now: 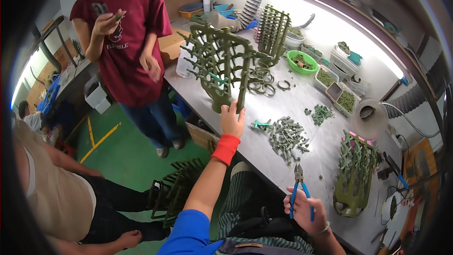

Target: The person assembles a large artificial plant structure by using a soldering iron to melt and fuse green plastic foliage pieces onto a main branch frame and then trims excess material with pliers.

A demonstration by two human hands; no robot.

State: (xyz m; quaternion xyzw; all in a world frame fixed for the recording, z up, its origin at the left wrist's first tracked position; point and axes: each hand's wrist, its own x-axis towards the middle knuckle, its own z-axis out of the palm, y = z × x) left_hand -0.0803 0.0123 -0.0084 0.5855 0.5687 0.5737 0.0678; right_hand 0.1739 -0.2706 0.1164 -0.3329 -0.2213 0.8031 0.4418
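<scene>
- Right hand [306, 213], bottom center-right of frame, fingers wrapped round the blue handles of cutters [298, 190] – jaws point up toward the table, nothing seen between them.
- Left hand [232, 119], center of frame, red wristband [225, 148] on the wrist, arm in a blue sleeve [188, 233] rising from the bottom edge.
- Left fingers clamped on the foot of a green sprue frame [218, 63], held upright over the near table edge – branches full of small molded parts.
- Steel table [311, 106] runs from upper center to lower right.
- Pile [286, 136] of cut green parts lies on the table, center-right, between the two hands.
- Second frame [354, 174] lies flat at lower right, near the cutters, not touching them.
- Third frame [272, 33] stands upright at upper center behind the held one.
- Green bowl [302, 61] and small trays [337, 92] of parts sit along the far side, upper right.
- Dark empty frames [172, 191] lie on the green floor, lower center-left.
- Person in a red shirt [130, 42] stands upper left; another sits at the left edge.
</scene>
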